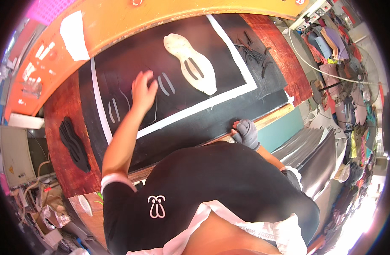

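Observation:
My left hand (144, 92) reaches over a black sheet (127, 63) and rests on or just above it, fingers partly bent and thumb apart. Sole-shaped outlines and narrow paired slots mark the sheet around that hand. To its right lies a cream sole-shaped cutting die or template (199, 68) with two long dark openings in its middle. My right hand (246, 132), in a grey fingerless glove, is curled closed by the near edge of the work table; what its fingers hold, if anything, is hidden.
An orange machine beam (114, 32) crosses the far side. White strips (195, 109) border the sheet. Dark thin offcuts (256, 55) lie at the far right. Stacked black sole-shaped pieces (74, 142) rest on the reddish board at left. Dark sheets (309, 153) are piled at right.

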Motion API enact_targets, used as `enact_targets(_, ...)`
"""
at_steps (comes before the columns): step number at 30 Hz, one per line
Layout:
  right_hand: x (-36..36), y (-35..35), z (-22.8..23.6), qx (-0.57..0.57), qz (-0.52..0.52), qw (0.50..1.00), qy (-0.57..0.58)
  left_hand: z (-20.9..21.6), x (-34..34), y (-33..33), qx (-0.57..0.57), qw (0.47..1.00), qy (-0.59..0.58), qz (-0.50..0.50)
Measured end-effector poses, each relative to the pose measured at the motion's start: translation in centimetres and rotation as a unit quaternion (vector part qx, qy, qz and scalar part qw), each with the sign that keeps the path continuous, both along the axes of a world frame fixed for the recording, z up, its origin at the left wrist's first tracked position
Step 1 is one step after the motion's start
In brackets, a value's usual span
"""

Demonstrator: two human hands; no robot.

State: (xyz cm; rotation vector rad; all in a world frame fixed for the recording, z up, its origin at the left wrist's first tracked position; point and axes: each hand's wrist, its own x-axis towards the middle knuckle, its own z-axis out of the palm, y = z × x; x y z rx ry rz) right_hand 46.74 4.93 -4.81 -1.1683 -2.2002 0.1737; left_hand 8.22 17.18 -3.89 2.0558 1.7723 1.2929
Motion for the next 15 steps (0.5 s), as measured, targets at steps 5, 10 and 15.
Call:
enact_targets(5, 3.9, -3.7, 0.1, 0.069, -0.021, 0.997, 0.025, 1.0, 9.6, -19.3, -0.194, 0.961, -0.004, -0.195)
enact_targets(10, 7.0, -5.1, -0.2, 0.064, -0.018, 0.996, 0.052, 0.8, 18.0, -26.4, -0.171, 0.982, 0.068, -0.032)
enact_targets(15, 8.4, 0.1, 4.7, -0.077, 0.058, 0.959, 0.267, 0.8, 17.8, -26.6, -0.071, 0.985, 0.145, 0.057)
